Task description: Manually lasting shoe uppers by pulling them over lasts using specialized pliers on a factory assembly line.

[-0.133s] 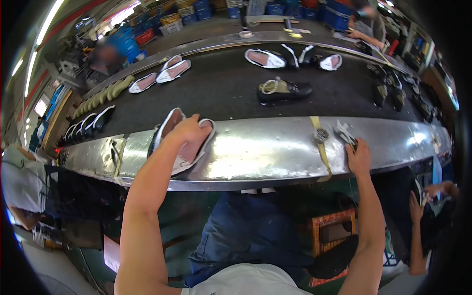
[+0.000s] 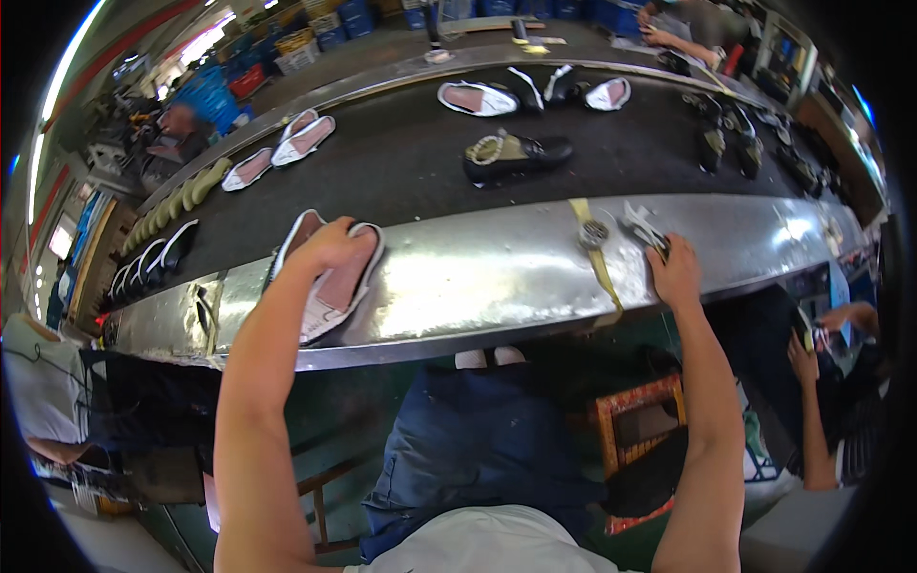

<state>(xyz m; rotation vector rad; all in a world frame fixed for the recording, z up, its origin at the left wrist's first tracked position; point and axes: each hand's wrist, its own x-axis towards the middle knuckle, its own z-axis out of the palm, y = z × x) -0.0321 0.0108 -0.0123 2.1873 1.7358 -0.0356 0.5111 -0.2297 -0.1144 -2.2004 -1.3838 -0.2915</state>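
Two white shoe uppers with pinkish soles facing up lie side by side, tilted, on the metal edge of the bench. My left hand (image 2: 332,246) grips the right-hand shoe (image 2: 334,288) near its upper end, fingers bent over its rim. Partly behind my wrist is the other shoe (image 2: 304,229). At the right, my right hand (image 2: 676,271) is closed round the handles of metal pliers (image 2: 642,225), whose jaws point away from me over the metal. Just left of the pliers, a round dark piece (image 2: 593,232) sits on a yellowish strap (image 2: 604,277) across the edge.
On the dark belt (image 2: 382,177) stand a black shoe (image 2: 521,158), white shoes with pink soles (image 2: 306,140), several olive-green lasts (image 2: 181,199) and dark shoes at both ends. Other people work at either side and across. A red-framed stool (image 2: 611,449) stands below right.
The whole view has shifted, so the bench and most things on it sit further left in the picture. Both hands keep their holds; no clear movement of the shoes or pliers shows.
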